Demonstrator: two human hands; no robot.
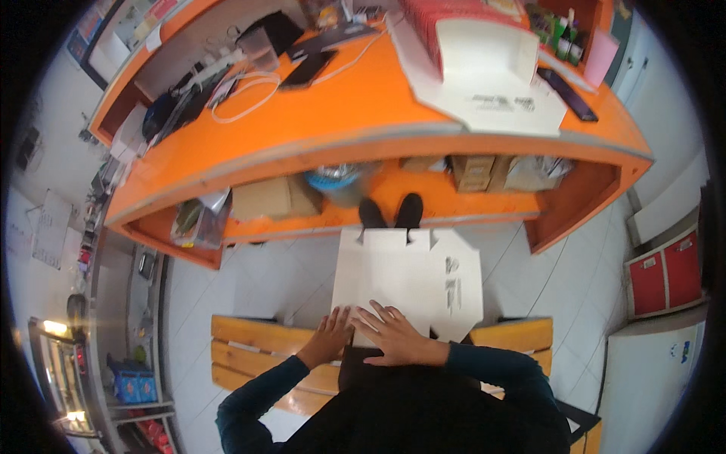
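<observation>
Here at lower centre, the left hand [330, 334] and right hand [397, 337] lie flat, fingers extended, gripping nothing, over the near edge of a white cardboard sheet [401, 276], mid-frame. It looks light and stiffish, probably folding only at creases; side edges should hold best, notched flaps worst. Beyond, upper right, similar white cardboard [484, 110] tops the orange desk [340, 125].
</observation>
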